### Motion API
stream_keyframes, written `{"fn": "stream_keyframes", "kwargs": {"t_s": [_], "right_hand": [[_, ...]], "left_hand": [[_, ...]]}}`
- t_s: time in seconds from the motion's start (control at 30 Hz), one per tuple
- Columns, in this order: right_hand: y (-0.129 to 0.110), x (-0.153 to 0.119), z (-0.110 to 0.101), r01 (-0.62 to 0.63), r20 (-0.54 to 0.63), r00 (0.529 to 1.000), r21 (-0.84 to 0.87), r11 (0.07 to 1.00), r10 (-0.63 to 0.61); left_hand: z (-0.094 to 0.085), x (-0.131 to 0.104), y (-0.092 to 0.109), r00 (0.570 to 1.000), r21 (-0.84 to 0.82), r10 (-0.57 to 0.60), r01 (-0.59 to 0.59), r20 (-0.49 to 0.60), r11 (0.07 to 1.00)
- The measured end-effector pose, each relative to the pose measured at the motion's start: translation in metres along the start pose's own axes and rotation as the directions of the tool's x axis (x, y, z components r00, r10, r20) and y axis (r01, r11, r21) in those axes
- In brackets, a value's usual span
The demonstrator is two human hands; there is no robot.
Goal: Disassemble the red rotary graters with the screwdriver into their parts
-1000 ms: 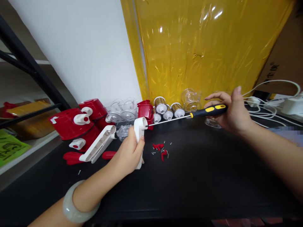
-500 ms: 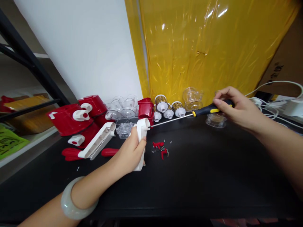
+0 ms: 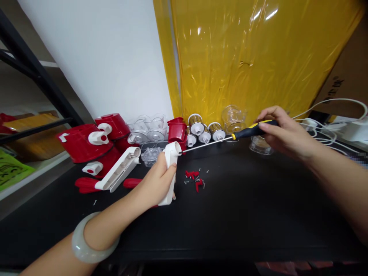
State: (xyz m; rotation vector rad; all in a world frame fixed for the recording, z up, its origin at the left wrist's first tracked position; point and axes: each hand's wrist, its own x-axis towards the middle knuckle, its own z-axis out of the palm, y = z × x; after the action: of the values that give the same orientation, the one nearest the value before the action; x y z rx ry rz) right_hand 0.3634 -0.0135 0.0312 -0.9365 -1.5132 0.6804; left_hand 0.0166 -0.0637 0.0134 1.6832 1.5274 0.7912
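My left hand (image 3: 161, 178) is wrapped round a white crank handle (image 3: 171, 153), held upright above the black table with its round end on top. In my right hand (image 3: 284, 132) is a screwdriver (image 3: 250, 131) with a black and yellow grip, pinched between thumb and fingers. Its long thin shaft points left, and the tip meets the round end of the crank handle; how far in it sits is hidden. Small red plastic pieces (image 3: 192, 174) and several loose screws (image 3: 204, 185) lie just right of my left hand.
Another white crank handle (image 3: 119, 170) with a red grip lies at left, before red grater housings (image 3: 77, 143). Behind my hands stand metal grater drums (image 3: 196, 124), a red hopper (image 3: 176, 130) and clear plastic parts (image 3: 155, 128). White cables (image 3: 324, 130) lie at right.
The screwdriver has turned in my right hand: the yellow strip on its grip now faces up. Its tip stays at the crank handle's round end. My left hand keeps its hold.
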Motion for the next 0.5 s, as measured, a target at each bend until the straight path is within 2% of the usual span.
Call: {"fn": "stream_keyframes", "kwargs": {"t_s": [0.17,0.23,0.4,0.5], "right_hand": [[0.004,0.003,-0.006,-0.064,0.072,0.993,-0.331,0.942,0.093],[0.004,0.004,-0.008,-0.040,0.073,0.995,-0.376,0.926,0.073],[0.006,0.005,-0.010,-0.012,0.089,0.995,-0.326,0.945,0.043],[0.007,0.004,-0.013,-0.086,0.083,0.992,-0.130,0.988,0.097]], "left_hand": [[0.001,-0.003,0.002,1.000,-0.014,-0.004,0.004,0.024,1.000],[0.002,-0.003,0.003,0.999,-0.024,-0.015,0.016,0.035,1.000],[0.004,-0.003,0.003,0.997,-0.055,-0.064,0.066,0.047,0.996],[0.005,-0.002,0.001,0.995,-0.075,-0.076,0.081,0.065,0.994]]}}
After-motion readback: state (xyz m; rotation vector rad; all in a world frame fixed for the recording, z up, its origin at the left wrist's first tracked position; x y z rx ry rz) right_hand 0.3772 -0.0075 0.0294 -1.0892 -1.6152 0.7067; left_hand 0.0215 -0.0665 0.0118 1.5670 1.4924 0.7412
